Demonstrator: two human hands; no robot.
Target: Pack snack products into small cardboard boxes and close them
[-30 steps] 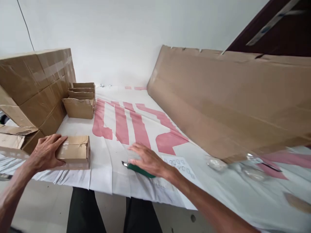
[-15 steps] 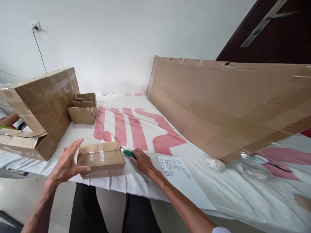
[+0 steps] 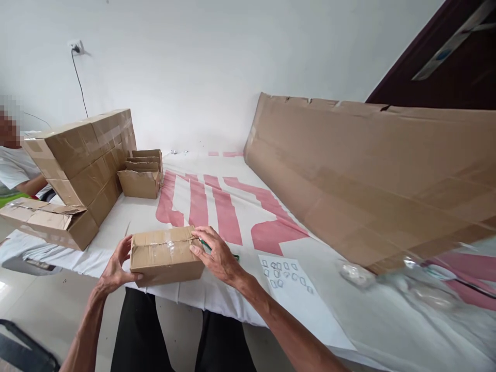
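Observation:
A small taped cardboard box [image 3: 165, 254] lies near the table's front edge on a white cloth with pink stripes [image 3: 217, 206]. My left hand [image 3: 115, 267] grips the box's left end, fingers curled round it. At the box's right end, my right hand [image 3: 215, 253] is closed on a green-handled cutter [image 3: 205, 245], with its tip against the top edge of the box. Most of the cutter is hidden under my fingers.
Stacked large taped cartons [image 3: 83, 155] and an open flat box [image 3: 48, 222] stand at the left, with small open boxes [image 3: 141, 175] behind. A long cardboard sheet [image 3: 368, 175] leans at the right. A paper with small squares [image 3: 289, 276] and clear plastic bags [image 3: 406, 279] lie nearby. A person [image 3: 15, 165] sits far left.
My left hand slid the small box toward the middle and now grips its end. My right hand picked the green cutter off the cloth and brought it to the box's top.

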